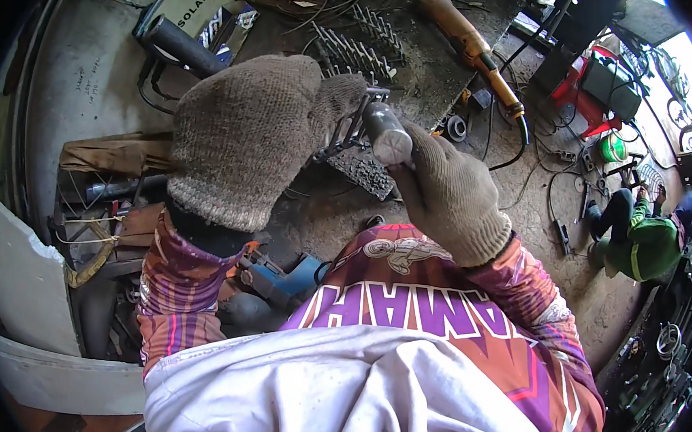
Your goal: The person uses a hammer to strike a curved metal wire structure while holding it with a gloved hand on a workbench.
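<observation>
Left hand (247, 135) in a thick grey-brown knitted glove, raised and closed against the near side of a small welded frame of thin dark metal rods (344, 131); fingers hidden behind the glove's back, so the exact grip cannot be told. Right hand (449, 196) in a lighter beige knitted glove, wrapped around a short round steel bar with a flat, bright cut end (389, 134), held just beside the frame and seemingly touching it. Both held above the dark, scorched metal surface (447, 70), over its near edge. Directly under the frame, a flat piece of rough dark mesh plate (361, 172). Farther in on the surface, rows of upright pointed steel spikes (355, 46). Along the far right side, a yellow-orange angle grinder with black cable (469, 43) lying diagonally. Near the far left corner, a black cylindrical handle (185, 45) beside a white panel. Below the near edge, by the sleeve, a blue power drill (284, 280) on the floor. Well apart to the right, a crouching person in a green jacket (644, 243).
</observation>
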A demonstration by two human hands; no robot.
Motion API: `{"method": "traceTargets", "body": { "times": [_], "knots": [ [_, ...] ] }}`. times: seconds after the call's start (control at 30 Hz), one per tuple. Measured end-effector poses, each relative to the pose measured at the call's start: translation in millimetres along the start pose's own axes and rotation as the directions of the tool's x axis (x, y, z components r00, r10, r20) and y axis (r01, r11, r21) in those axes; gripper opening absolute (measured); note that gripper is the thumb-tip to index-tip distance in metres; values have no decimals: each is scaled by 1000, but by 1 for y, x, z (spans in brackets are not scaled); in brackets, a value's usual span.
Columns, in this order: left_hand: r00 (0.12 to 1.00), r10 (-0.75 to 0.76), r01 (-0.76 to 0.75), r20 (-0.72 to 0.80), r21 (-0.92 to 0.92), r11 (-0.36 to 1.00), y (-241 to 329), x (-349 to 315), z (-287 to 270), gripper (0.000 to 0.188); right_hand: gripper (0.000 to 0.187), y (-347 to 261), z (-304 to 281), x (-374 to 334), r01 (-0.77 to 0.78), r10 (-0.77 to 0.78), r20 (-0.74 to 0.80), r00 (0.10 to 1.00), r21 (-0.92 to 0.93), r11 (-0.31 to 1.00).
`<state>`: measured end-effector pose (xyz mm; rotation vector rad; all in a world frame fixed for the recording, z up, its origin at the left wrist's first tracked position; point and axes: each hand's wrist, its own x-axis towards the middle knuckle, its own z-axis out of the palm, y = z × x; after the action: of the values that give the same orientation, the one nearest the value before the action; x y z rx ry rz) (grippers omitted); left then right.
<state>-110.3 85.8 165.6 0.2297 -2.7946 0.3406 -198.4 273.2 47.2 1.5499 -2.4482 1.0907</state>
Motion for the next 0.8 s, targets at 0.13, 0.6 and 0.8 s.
{"method": "traceTargets", "body": {
  "times": [0.13,0.6,0.8],
  "knots": [
    [997,-80,81,24,-47,996,-7,-4,1,53,55,-10,-27,-1,58,-52,-51,997,118,991],
    [999,-40,39,-17,-38,998,-31,-2,-1,52,42,-7,-11,4,-19,41,-97,994,218,976],
    [997,-48,50,58,-44,998,-15,-3,-3,52,44,-13,-8,4,-23,27,-26,999,138,990]
  ]
}}
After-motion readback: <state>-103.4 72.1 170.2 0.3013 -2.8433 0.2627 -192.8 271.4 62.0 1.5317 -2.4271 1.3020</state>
